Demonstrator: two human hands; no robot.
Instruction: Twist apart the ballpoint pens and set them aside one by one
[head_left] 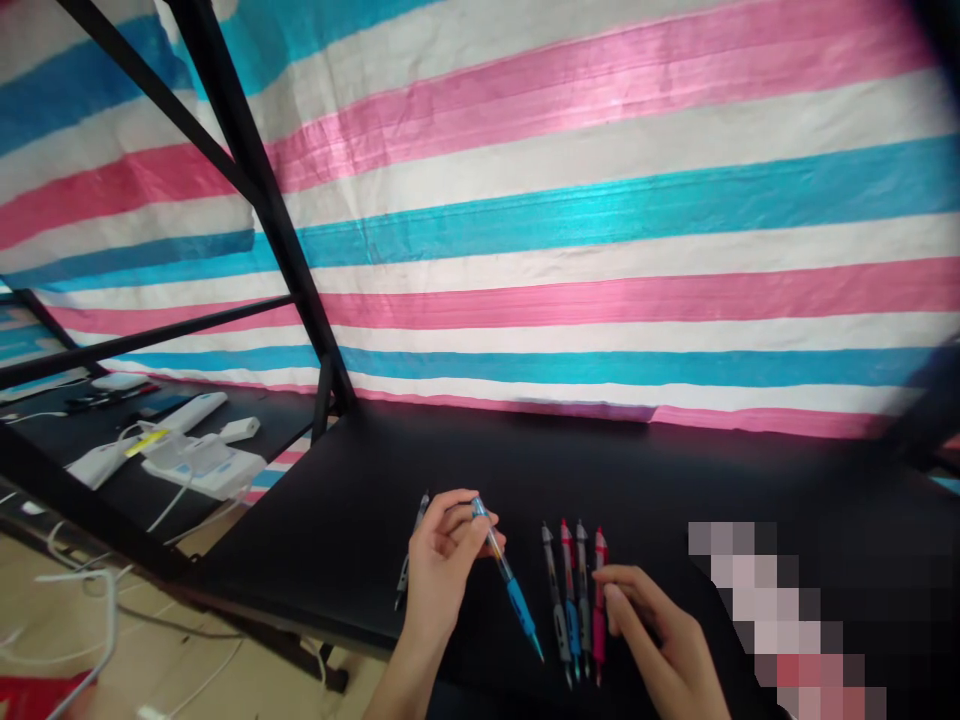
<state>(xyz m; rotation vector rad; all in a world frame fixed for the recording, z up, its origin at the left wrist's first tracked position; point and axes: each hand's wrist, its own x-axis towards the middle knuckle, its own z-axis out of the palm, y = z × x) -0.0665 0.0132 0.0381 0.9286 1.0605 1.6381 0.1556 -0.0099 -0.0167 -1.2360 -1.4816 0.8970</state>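
My left hand [450,545] pinches the upper end of a blue pen [514,595], whose tip points down and to the right over the black table. My right hand [652,620] has its thumb and forefinger close together at the side of a red pen [599,610]; whether they grip it is unclear. Several pens lie side by side just left of that hand: a grey one [556,605], one with a red top and blue grip [571,595], another grey one [583,590] and the red pen. Another grey pen [405,572] lies partly behind my left hand.
Black metal posts [289,250] stand at the left of the black table [337,540]. White power strips [202,465] and cables cover a surface further left. A striped sheet [600,220] hangs behind. A pixelated patch covers the right side.
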